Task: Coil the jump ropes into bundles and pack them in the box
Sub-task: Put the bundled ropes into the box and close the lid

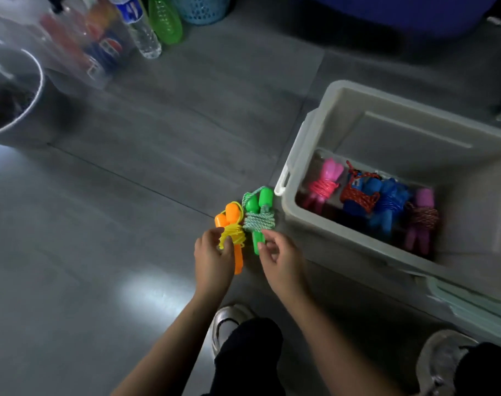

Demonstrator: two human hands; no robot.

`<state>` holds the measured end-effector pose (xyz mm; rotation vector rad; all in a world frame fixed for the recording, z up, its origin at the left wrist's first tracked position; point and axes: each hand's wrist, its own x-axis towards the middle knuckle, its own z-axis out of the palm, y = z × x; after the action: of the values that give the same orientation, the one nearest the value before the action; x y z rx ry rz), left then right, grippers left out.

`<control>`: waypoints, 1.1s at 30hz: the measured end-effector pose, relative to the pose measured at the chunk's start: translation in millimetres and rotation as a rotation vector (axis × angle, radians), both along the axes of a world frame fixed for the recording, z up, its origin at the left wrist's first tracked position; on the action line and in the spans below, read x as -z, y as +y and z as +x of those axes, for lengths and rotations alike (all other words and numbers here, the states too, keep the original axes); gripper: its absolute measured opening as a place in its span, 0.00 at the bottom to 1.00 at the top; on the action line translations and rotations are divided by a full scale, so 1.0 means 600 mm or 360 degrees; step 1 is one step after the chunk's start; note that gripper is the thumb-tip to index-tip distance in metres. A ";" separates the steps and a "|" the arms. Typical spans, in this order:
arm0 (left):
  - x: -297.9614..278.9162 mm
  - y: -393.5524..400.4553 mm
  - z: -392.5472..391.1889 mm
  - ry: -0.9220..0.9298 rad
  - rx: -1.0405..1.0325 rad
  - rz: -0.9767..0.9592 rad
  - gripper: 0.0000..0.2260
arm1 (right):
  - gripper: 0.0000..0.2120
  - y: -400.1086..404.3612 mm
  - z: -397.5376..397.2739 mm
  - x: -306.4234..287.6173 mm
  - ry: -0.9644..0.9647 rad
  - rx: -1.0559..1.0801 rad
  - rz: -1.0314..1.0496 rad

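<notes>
1. Crouching over a grey tiled floor (129, 224), both hands at two coiled jump-rope bundles lying just beside the near-left corner of the box (343, 115).
2. Left hand (213, 257): fingers (212, 234) curled round the yellow coil of the orange-handled bundle (232, 232), gripping it at the wrap.
3. Right hand (280, 258): fingers (265, 238) loosely bent and narrow, at the lower end of the green-handled bundle (257, 221); touching or just short of it, cannot tell which, no firm grip evident.
4. Orange and green bundles side by side, touching, both fully wound with cord wrapped across paired handles. Coiling judged finished for these two.
5. Inside the box, on its bottom, four bundles in a row: pink bundle (325, 182), blue bundle with red cord (360, 195), second blue bundle (389, 204), purple bundle (420, 218). All wound, lying close together.
6. Progress, as a judgement: four packed, two coiled and awaiting transfer. No loose, uncoiled rope visible on the floor. Task near its end; remaining work appears limited to lifting the two bundles over the rim and setting them down.
7. Room left in the box toward its near side, adequate for both by the look of it.
8. Elsewhere on the floor, well apart: clear bottles (146, 38), green bottle (166, 21), blue basket (203, 8), round bin (12, 90). Two shoes at the bottom of the view.
</notes>
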<state>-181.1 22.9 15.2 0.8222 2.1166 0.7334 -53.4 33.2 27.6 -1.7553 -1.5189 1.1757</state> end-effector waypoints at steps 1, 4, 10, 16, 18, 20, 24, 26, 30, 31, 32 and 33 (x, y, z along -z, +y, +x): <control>0.010 0.000 -0.004 0.0019 0.0013 -0.0051 0.11 | 0.16 0.002 -0.005 0.015 -0.0061 -0.0021 -0.0026; 0.042 0.005 -0.013 0.0014 0.0064 -0.0202 0.16 | 0.22 0.018 -0.017 0.049 -0.0191 -0.0033 -0.0112; 0.094 0.022 -0.023 -0.0375 -0.0125 -0.0320 0.26 | 0.35 0.045 -0.037 0.088 -0.0051 0.0126 -0.0498; 0.103 0.019 -0.049 -0.0553 -0.0309 -0.0238 0.21 | 0.20 0.053 -0.048 0.102 0.0073 0.0477 -0.0710; 0.098 0.005 -0.056 -0.0620 -0.0301 -0.0196 0.17 | 0.17 0.049 -0.055 0.108 0.0147 0.0471 -0.0698; 0.089 -0.014 -0.058 -0.0776 -0.0344 -0.0183 0.15 | 0.17 0.043 -0.062 0.106 0.0258 0.0494 -0.0696; 0.050 -0.040 -0.056 -0.0950 -0.0501 -0.0086 0.05 | 0.28 0.031 -0.074 0.085 0.0459 0.0511 -0.0697; 0.023 -0.047 -0.060 -0.0979 -0.0561 0.0017 0.08 | 0.30 0.024 -0.089 0.070 0.0622 0.0475 -0.0708; -0.034 -0.041 -0.075 -0.0862 -0.0530 0.0249 0.11 | 0.33 0.011 -0.105 0.043 0.0641 0.0308 -0.0561; -0.051 -0.035 -0.078 -0.0851 -0.0495 0.0309 0.14 | 0.31 0.016 -0.106 0.011 0.0657 0.0298 -0.0470; -0.069 -0.028 -0.079 -0.0830 -0.0443 0.0366 0.17 | 0.28 0.022 -0.105 -0.019 0.0697 0.0294 -0.0392; -0.087 -0.018 -0.078 -0.0800 -0.0378 0.0435 0.18 | 0.24 0.026 -0.100 -0.043 0.0787 0.0285 -0.0343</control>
<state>-228.1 12.0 67.6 0.4578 1.6919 1.2336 -113.4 49.0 53.5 -1.5341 -0.9562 1.5783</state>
